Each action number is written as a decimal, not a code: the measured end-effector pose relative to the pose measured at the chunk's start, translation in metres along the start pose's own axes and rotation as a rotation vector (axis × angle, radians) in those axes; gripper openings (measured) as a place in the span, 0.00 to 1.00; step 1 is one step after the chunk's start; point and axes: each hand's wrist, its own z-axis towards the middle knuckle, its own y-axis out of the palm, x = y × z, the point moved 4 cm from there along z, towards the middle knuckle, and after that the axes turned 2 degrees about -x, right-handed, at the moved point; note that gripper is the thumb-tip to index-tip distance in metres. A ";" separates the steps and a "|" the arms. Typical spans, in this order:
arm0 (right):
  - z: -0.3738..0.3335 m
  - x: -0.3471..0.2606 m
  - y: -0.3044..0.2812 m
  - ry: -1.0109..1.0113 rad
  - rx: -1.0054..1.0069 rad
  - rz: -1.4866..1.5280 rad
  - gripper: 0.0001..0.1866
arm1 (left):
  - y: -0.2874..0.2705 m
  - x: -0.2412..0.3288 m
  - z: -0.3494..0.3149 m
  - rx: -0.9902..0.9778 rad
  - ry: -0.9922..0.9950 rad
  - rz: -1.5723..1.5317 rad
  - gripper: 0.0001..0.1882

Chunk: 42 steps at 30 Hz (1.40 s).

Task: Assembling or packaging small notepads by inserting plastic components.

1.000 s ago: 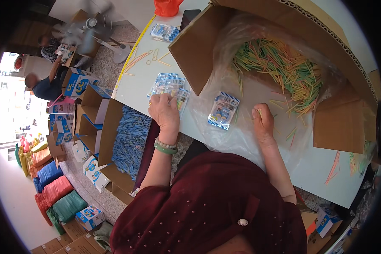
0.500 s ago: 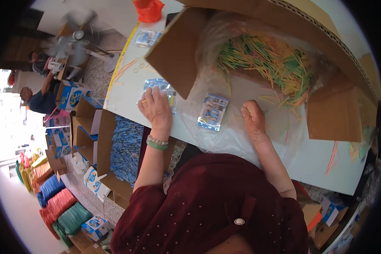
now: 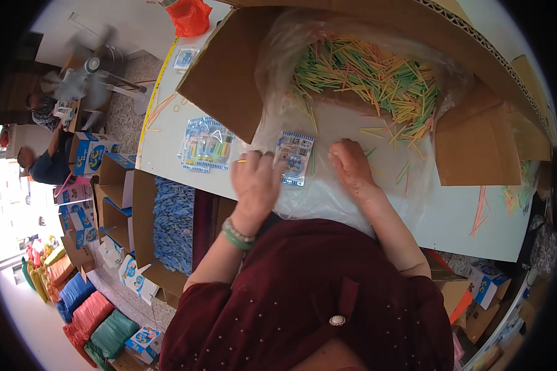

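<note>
A small blue-and-white printed packet (image 3: 295,159) lies on clear plastic film in front of me. My left hand (image 3: 257,184) is at its left edge, fingers smeared by motion, so I cannot tell whether they grip it. To the right of the packet, my right hand (image 3: 351,163) is closed with its fingers curled; whatever lies inside is hidden. Beyond both hands, a heap of thin coloured sticks (image 3: 377,77), yellow, green and pink, spills from a plastic-lined cardboard box (image 3: 229,74) lying open toward me. Clear-fronted packets (image 3: 220,145) with coloured sticks showing inside lie left of my left hand.
Loose sticks (image 3: 402,173) are scattered on the film and the white table (image 3: 458,213). An open carton of blue packets (image 3: 173,222) stands beside the table on the left. An orange-red bag (image 3: 189,17) sits at the far corner. Two people and a fan (image 3: 93,65) are farther left.
My left hand has moved right, from the packets on the left to the single packet. My right hand has turned its fingers inward. The view has shifted slightly.
</note>
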 end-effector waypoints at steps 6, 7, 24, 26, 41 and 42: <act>-0.002 0.005 -0.001 0.139 -0.010 0.101 0.05 | 0.045 -0.001 0.019 0.032 -0.216 0.082 0.17; -0.003 0.007 -0.001 0.193 -0.024 0.139 0.05 | 0.047 -0.009 0.021 -0.051 -0.325 -0.049 0.18; 0.015 -0.020 -0.019 0.325 0.025 0.348 0.09 | 0.003 0.005 0.024 0.286 -0.069 -0.341 0.04; 0.020 -0.029 -0.019 0.301 0.041 0.399 0.08 | 0.030 0.001 0.019 -0.039 -0.621 -1.348 0.03; 0.018 -0.022 -0.019 0.510 -0.297 0.720 0.09 | 0.060 0.026 0.031 -0.533 -0.534 -1.414 0.04; 0.014 -0.016 -0.016 0.504 -0.271 0.742 0.09 | 0.055 0.033 0.034 -0.541 -0.614 -1.401 0.07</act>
